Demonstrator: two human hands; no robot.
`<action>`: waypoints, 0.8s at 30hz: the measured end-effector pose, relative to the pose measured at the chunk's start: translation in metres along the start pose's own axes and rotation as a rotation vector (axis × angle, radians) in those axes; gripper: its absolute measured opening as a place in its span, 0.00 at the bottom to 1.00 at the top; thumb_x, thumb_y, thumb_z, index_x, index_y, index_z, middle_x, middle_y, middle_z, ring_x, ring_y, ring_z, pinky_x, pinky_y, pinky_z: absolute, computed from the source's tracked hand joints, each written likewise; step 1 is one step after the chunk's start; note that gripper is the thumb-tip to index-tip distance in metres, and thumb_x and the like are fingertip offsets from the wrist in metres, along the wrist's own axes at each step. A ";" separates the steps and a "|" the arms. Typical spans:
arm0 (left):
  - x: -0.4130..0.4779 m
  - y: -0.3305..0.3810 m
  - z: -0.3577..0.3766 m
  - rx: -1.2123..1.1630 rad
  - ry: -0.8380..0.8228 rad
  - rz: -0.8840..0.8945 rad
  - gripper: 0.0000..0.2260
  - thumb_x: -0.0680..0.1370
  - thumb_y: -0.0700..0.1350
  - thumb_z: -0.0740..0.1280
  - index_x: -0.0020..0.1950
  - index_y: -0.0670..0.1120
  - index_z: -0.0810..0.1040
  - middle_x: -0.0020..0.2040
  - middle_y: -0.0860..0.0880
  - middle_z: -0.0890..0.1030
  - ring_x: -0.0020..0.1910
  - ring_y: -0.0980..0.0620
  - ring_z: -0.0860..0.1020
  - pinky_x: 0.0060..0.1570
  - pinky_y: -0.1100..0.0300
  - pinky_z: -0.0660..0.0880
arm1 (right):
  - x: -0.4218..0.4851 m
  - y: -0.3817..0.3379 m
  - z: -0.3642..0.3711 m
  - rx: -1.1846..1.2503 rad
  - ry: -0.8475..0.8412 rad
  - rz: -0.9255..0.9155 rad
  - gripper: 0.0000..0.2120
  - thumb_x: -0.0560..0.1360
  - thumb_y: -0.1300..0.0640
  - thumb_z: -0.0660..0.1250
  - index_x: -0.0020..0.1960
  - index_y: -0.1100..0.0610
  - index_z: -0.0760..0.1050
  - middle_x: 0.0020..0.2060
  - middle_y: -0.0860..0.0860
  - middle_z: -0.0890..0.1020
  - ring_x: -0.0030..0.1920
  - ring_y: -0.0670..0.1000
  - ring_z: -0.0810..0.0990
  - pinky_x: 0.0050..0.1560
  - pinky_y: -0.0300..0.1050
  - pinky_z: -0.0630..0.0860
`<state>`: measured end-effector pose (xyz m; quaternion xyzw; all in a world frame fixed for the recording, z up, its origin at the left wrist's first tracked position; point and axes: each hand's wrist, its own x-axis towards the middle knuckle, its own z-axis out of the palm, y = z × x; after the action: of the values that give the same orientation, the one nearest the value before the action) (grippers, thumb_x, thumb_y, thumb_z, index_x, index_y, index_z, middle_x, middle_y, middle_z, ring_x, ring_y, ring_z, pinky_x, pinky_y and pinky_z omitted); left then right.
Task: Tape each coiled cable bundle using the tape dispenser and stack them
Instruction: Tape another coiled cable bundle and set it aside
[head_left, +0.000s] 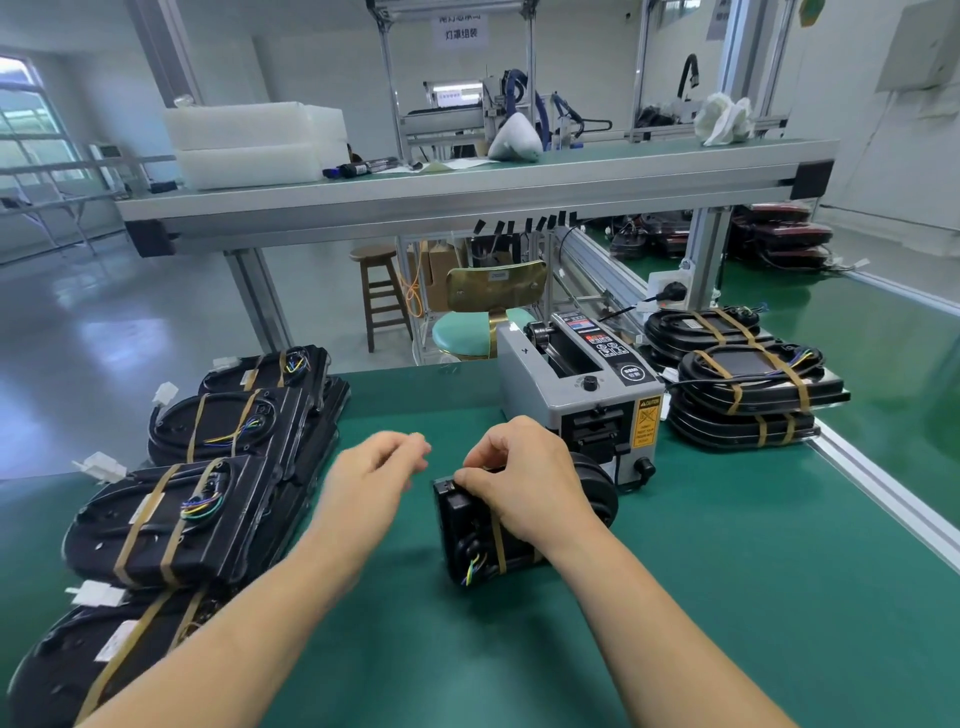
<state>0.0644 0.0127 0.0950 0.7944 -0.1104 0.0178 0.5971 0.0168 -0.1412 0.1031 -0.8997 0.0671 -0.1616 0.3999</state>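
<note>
Left stacks of taped bundles: several piles along the left table edge, banded twice apiece in tan tape, with white connectors poking out.
Right stacks: same banding, just beside the dispenser on its far right.
Tape dispenser: grey box at centre back, outlet facing the hands.
Bundle in work: on edge on the mat, directly in front of the dispenser, between the hands. One tan band already round it.
Handling, as judged: fairly light, with a rigid black plate under springy cable. Apt to uncoil if let go before a second band.
Best hold: across the plate edges, pressing the coil down, clear of the coloured wire ends at the bottom.
Right hand: fingers curled over the bundle's top edge, gripping.
Left hand: in the air just beside the bundle, apart from it. Fingertips blurred; pinching tape or empty, cannot tell.

Room: factory hall with pale walls, a glossy grey floor and a window at far left.
Overhead shelf: aluminium frame, white trays on top.
Green mat: smooth and matte, probably some grip. Metal rail along its right edge.
</note>
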 end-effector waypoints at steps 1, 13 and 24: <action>-0.002 0.001 0.007 -0.035 -0.041 -0.101 0.11 0.82 0.48 0.63 0.47 0.45 0.82 0.46 0.48 0.84 0.53 0.46 0.81 0.57 0.48 0.77 | 0.000 0.000 0.000 -0.002 0.002 -0.005 0.05 0.71 0.53 0.76 0.41 0.53 0.82 0.45 0.47 0.77 0.47 0.47 0.78 0.47 0.38 0.70; -0.038 -0.017 0.056 -0.355 0.079 -0.151 0.13 0.84 0.48 0.58 0.51 0.39 0.74 0.45 0.47 0.77 0.42 0.55 0.76 0.48 0.57 0.74 | -0.005 -0.003 0.004 0.036 0.016 -0.013 0.04 0.71 0.55 0.74 0.39 0.53 0.80 0.44 0.47 0.77 0.46 0.47 0.78 0.49 0.41 0.74; -0.033 -0.016 0.053 -0.427 0.234 -0.145 0.10 0.79 0.43 0.61 0.47 0.41 0.81 0.42 0.48 0.83 0.45 0.49 0.78 0.47 0.53 0.74 | -0.004 0.004 0.001 0.028 0.038 -0.045 0.08 0.73 0.55 0.73 0.36 0.50 0.78 0.41 0.46 0.76 0.43 0.46 0.76 0.44 0.36 0.67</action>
<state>0.0301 -0.0286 0.0596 0.6486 0.0156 0.0428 0.7598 0.0138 -0.1419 0.0987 -0.8921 0.0521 -0.1886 0.4073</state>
